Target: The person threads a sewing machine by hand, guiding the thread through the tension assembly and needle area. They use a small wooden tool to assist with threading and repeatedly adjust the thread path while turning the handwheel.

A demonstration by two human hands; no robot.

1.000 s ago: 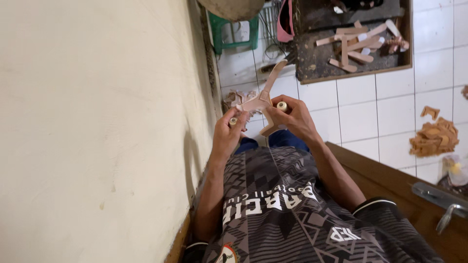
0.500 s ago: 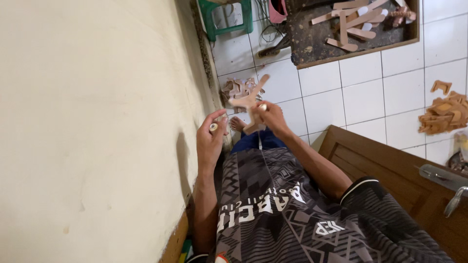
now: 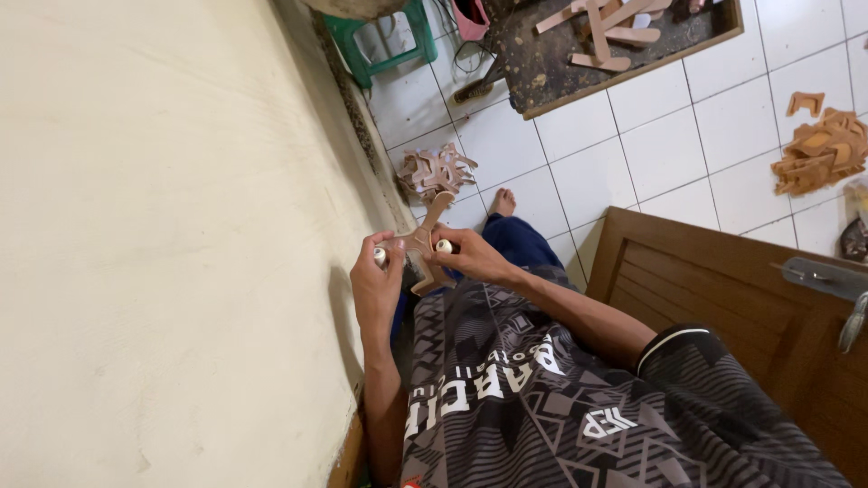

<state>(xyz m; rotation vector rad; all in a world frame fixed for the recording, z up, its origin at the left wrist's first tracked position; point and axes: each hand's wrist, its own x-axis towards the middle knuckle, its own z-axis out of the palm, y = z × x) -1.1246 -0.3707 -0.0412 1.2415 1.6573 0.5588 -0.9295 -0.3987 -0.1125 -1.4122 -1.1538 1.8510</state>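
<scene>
Floor (image 3: 579,172): white square tiles w/ dark grout. Pile of tan cut-out pcs (image 3: 436,170) on it at 12 o'clock, by the wall base. Bigger tan heap (image 3: 821,149) at 2 o'clock, one loose pc (image 3: 804,102) just beside it. Dark board (image 3: 579,54) at 1 o'clock, wood strips (image 3: 601,27) on top. Green stool (image 3: 384,41) at 12. Bare foot (image 3: 502,201) on tiles nr centre.

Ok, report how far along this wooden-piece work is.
Looks done: a small heap of pale cut wooden shapes on the white tiled floor. In hand: both hands grip one Y-shaped wooden piece, left hand and right hand each pinching something small and white. Seemingly left: the tan offcut pile.
</scene>
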